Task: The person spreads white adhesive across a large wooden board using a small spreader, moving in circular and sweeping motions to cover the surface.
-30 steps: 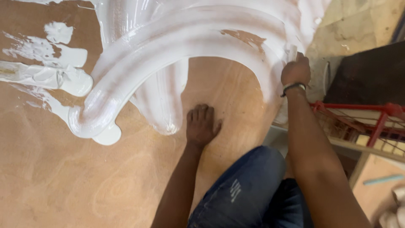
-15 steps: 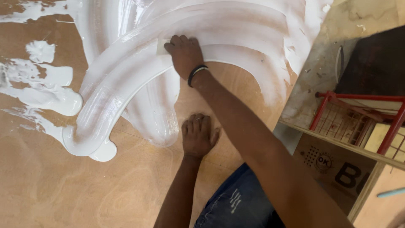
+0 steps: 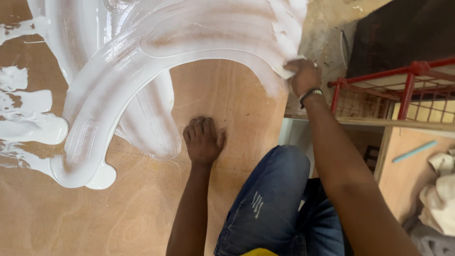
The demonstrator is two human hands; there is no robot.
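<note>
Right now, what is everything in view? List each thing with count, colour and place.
plywood sheet: one, light brown, fills the left and centre.
wet paste: broad white arc plus blobs at the left edge, spread on the sheet.
spreader: one, white, under the right hand at the arc's right end.
metal rack: one, red, upper right.
cloth: off-white heap, lower right.
jeans: blue, bottom centre, knee bent.
wristband: one, dark, right wrist.
left hand: flat on bare wood.
right hand: gripping the spreader.
</note>
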